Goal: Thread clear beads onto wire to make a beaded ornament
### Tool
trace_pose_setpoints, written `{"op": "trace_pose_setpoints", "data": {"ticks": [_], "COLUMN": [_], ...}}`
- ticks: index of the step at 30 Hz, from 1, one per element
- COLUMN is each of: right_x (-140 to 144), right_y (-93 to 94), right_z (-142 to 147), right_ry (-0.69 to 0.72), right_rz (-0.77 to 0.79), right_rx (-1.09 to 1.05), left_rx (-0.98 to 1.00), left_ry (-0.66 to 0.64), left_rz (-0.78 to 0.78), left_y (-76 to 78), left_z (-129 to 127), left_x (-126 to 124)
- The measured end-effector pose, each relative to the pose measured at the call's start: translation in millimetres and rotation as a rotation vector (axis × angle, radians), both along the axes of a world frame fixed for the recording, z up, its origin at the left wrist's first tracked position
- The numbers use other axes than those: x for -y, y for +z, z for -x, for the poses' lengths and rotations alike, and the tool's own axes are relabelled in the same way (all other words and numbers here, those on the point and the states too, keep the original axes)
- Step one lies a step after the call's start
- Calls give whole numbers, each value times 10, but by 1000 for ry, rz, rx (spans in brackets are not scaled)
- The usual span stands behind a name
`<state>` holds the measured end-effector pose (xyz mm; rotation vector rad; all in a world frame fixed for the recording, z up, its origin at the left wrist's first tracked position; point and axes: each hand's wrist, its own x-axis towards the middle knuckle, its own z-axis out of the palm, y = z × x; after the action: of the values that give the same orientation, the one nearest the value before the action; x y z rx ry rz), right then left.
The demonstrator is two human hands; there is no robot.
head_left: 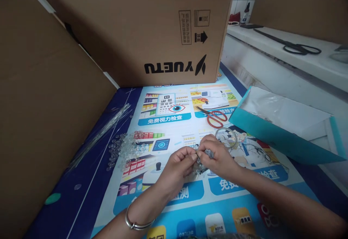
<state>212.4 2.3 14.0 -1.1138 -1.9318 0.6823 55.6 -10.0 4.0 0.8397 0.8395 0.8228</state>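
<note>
My left hand [178, 166] and my right hand [217, 157] meet over the printed table cover, fingertips pinched together. Something small and thin sits between the fingertips, too small to name. Beneath and between the hands shows a cluster of clear beads [200, 167], partly hidden by the fingers. A pile of loose clear beads [126, 148] lies to the left of my left hand. Just beyond my right hand rests a thin coiled ring of wire or line [236, 139]. Red-handled scissors [217, 118] lie farther back, blades slightly apart.
Large cardboard panels [130, 32] stand at the back and left. A bundle of thin clear strands [104, 128] lies on the left. At right sits a teal box [272, 137] with plastic inside. Black scissors [296, 47] and a small bottle [245, 14] rest on a white ledge.
</note>
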Motion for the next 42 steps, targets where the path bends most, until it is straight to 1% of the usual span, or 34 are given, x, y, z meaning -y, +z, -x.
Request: {"op": "trace_pose_setpoints", "data": {"ticks": [3,5,10,13,16,19,22,27,34,42], "right_x": [-17,-18,32,75,111,130,124,96,88,111], "right_y": [-3,-4,-1,16,43,68,84,84,56,68], "right_z": [-21,-27,-21,-19,-18,-16,-19,-32,-33,-12], "right_ry": [29,24,-52,-45,-45,-43,-37,-13,-14,-37], "right_rz": [0,-31,-229,-321,-375,-374,-363,-322,-293,-275], "right_rx": [-1,31,206,320,379,392,356,286,236,345], "left_rx": [60,80,67,46,33,20,-1,-79,-243,-481], "left_ry": [10,18,30,30,35,57,55,54,67,71], "left_rz": [24,17,3,-6,-13,-26,-49,-135,-304,-552], "left_y": [13,21,29,19,7,0,-5,-30,-38,0], "left_z": [8,11,8,9,11,9,2,-4,3,9], "left_x": [-4,-14,-19,-10,-3,-1,-1,0,16,34]}}
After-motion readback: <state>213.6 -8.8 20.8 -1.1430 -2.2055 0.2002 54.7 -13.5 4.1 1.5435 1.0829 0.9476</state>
